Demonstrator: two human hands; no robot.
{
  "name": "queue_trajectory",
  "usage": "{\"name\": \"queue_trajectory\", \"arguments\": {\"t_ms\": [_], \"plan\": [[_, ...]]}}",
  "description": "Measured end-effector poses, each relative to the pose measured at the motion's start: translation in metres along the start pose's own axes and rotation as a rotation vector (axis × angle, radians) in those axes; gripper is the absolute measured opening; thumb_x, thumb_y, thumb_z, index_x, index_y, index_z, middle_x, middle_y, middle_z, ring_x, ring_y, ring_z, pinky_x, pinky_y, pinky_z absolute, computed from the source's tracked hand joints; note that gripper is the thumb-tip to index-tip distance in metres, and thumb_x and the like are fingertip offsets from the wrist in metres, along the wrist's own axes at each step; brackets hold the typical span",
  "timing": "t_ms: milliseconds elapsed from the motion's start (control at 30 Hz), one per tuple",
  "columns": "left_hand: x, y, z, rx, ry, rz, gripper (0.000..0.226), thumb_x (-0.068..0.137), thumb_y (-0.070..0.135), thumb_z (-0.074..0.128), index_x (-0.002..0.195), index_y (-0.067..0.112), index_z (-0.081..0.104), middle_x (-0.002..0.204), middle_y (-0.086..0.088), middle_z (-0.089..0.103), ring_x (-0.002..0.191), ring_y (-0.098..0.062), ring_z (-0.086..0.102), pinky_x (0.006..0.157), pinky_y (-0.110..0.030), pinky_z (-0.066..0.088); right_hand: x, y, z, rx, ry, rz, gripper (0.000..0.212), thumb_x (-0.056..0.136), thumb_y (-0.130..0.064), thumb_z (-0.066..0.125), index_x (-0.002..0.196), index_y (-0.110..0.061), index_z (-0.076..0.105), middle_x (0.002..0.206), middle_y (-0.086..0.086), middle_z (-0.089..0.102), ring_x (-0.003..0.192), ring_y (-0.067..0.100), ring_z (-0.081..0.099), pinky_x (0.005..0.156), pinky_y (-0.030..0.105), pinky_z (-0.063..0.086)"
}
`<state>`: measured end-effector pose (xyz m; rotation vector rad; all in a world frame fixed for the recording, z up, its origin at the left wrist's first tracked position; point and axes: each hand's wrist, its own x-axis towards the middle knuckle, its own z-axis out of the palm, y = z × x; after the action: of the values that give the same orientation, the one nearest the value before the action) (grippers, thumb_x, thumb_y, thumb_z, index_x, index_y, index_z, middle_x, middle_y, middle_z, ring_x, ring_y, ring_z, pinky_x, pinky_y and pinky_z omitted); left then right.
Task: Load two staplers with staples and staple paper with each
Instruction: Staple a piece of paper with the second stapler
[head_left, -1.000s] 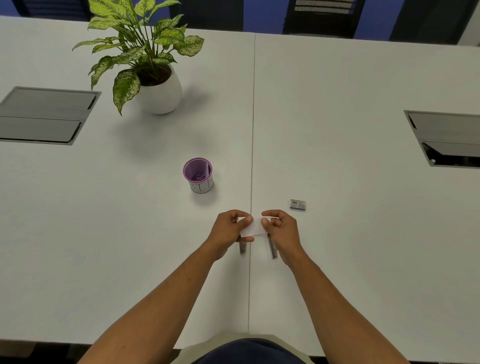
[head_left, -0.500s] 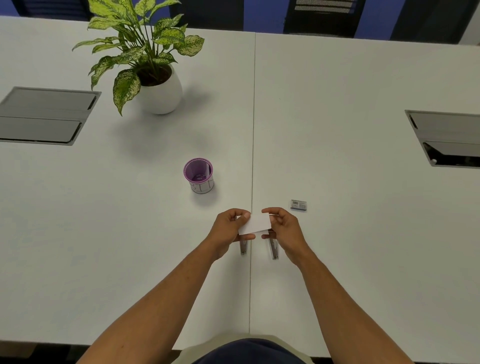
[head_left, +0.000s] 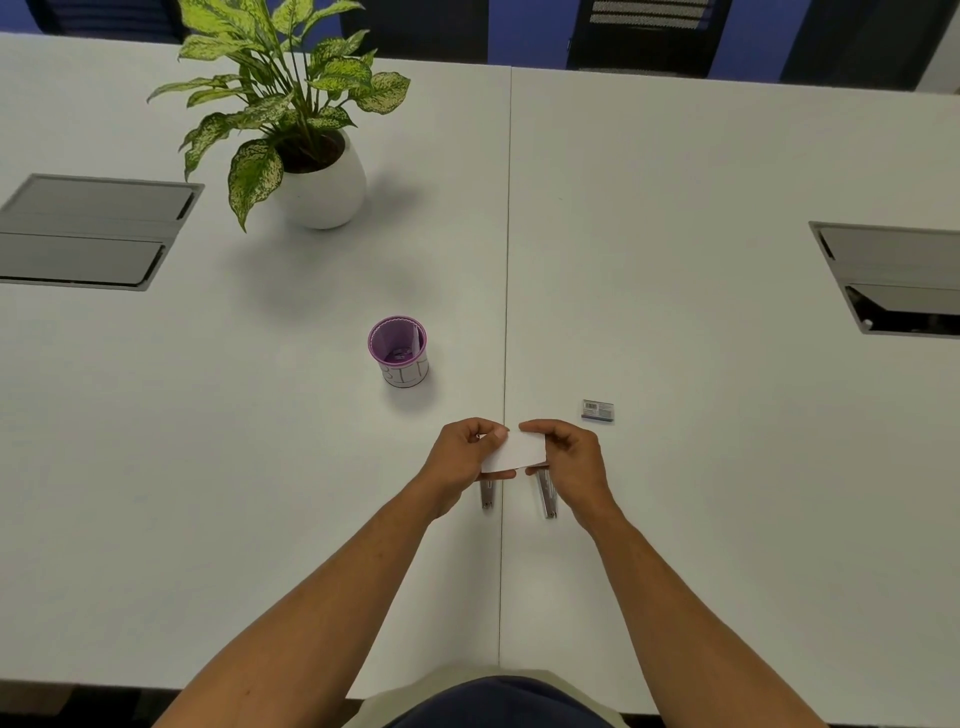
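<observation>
Holding the small white paper pinched at its ends, your left hand and right hand hover just above the two staplers, which lie just toward you from the paper; the staple box sits beyond it to the right. Keep the sheet taut and level, and judge which stapler to feed before lowering an edge squarely into its mouth
</observation>
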<state>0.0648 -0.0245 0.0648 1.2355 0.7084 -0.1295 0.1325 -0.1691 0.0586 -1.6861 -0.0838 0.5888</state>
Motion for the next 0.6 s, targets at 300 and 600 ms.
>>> {"name": "queue_trajectory", "arguments": {"t_ms": [300,600], "plan": [[-0.0013,-0.0003,-0.0003,0.003,0.011,0.015,0.022,0.095,0.016,0.061,0.102,-0.003,0.067,0.107,-0.022,0.066,0.085,-0.029,0.068,0.060,-0.027,0.058,-0.0031,-0.0041,0.0000,0.123,-0.030,0.056,0.042,0.092,0.009,0.041,0.088,-0.014,0.077,0.099,0.003,0.073,0.084,0.019,0.067,0.056,0.025,0.054],[0.0004,-0.0019,-0.0022,0.027,0.027,0.040,0.016,0.092,0.016,0.064,0.097,0.001,0.070,0.105,-0.019,0.066,0.083,-0.026,0.068,0.060,-0.026,0.058,-0.0012,-0.0028,0.0001,0.172,-0.046,0.087,0.025,0.096,-0.005,0.052,0.093,-0.016,0.074,0.102,0.003,0.070,0.087,0.020,0.065,0.058,0.028,0.056]]}}
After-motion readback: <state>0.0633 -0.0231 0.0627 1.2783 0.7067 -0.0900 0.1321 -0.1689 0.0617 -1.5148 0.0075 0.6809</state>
